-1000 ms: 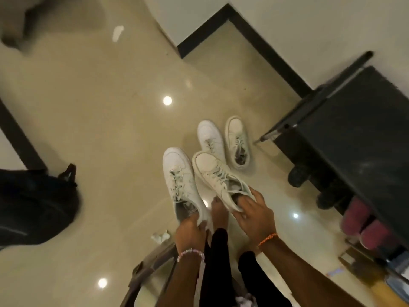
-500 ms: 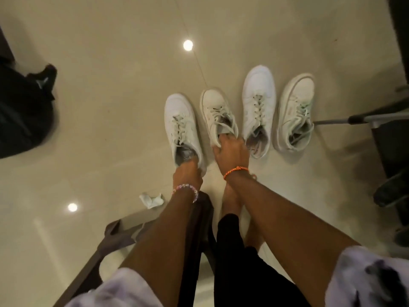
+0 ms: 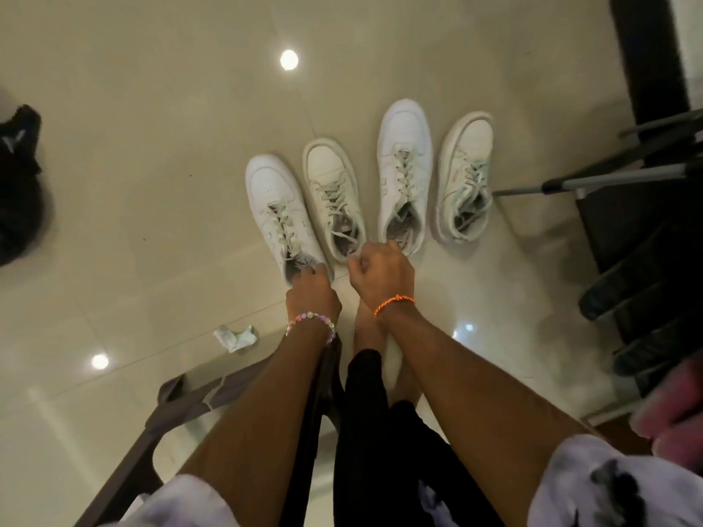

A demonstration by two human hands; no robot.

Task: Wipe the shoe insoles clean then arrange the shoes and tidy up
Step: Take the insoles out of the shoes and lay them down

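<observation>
Fingers of the left hand (image 3: 310,289) pinch the leftmost shoe's (image 3: 279,214) heel; right hand (image 3: 380,273) curls empty.

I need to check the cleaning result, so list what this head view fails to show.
- Insoles: laces and shadow hide them in all four sneakers.
- Left hand: fingertips hidden inside the leftmost sneaker's heel opening.
- Right hand: curled; what it pinches is unclear.
- Black bag: cut by the left edge, blurred.
</observation>
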